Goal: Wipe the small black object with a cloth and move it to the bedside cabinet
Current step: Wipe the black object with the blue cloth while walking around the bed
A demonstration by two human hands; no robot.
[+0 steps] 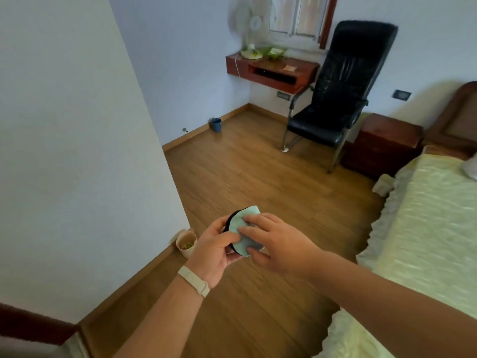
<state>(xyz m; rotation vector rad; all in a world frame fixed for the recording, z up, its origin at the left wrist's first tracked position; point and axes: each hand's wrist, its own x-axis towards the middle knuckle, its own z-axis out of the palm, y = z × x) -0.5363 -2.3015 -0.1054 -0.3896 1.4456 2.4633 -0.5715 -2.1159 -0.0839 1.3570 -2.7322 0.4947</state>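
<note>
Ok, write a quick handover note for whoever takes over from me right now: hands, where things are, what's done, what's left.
Left hand grips the small black object, held in mid-air above the floor.
Right hand presses the cloth against it with straight fingers.
Done: object in hand, cloth on it.
Left: finish wiping, then carry it to the bedside cabinet beside the bed.

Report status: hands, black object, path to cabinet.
Left hand grips small black object. Right hand presses cloth on it, mid-air. Bedside cabinet between chair and bed; floor path looks open.
</note>
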